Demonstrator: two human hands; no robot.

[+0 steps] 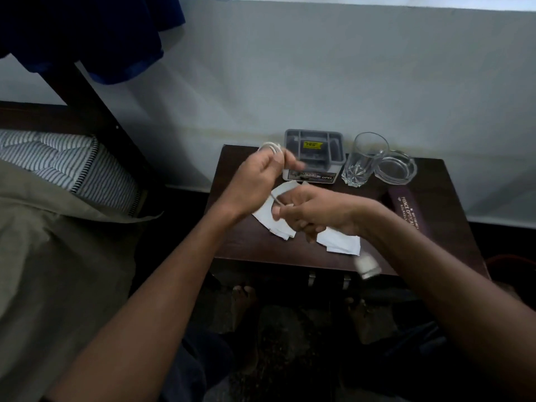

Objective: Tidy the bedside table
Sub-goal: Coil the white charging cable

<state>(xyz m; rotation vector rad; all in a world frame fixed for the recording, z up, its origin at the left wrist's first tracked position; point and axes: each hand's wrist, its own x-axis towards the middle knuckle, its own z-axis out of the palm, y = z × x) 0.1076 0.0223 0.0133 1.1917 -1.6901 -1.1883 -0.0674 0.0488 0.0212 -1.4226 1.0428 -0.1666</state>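
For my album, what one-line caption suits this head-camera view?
Both hands wind a white charger cable above a bedside table strewn with paper scraps.

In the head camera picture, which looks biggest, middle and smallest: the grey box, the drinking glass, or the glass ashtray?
1. Grey box, the biggest.
2 and 3. Drinking glass and glass ashtray look too alike to rank: the glass is taller, the ashtray wider.
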